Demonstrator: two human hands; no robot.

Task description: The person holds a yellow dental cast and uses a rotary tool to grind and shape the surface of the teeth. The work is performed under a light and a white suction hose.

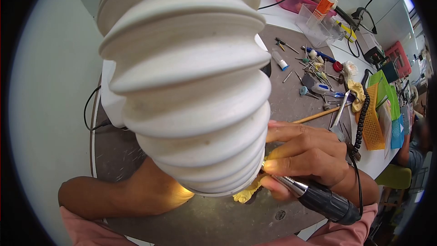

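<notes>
My right hand point(314, 155) is closed around a rotary handpiece point(325, 200), a black and silver tool with a coiled cord. Its tip points left, toward a yellow dental model point(247, 194) that shows only in part under a large white corrugated hose point(195, 86). The hose blocks the middle of the view. My left hand point(159, 189) comes in from the left, and its fingers are hidden behind the hose. Warm light falls on both hands and on the yellow piece. Whether my left hand touches that piece cannot be seen.
Several burs and small tools point(318, 70) lie scattered on the grey work surface point(218, 225). Beyond them are a clear plastic box point(315, 29) and a pink basket point(289, 0). Orange and green baskets point(373, 118) stand at the right. Another person point(416, 143) sits at the far right.
</notes>
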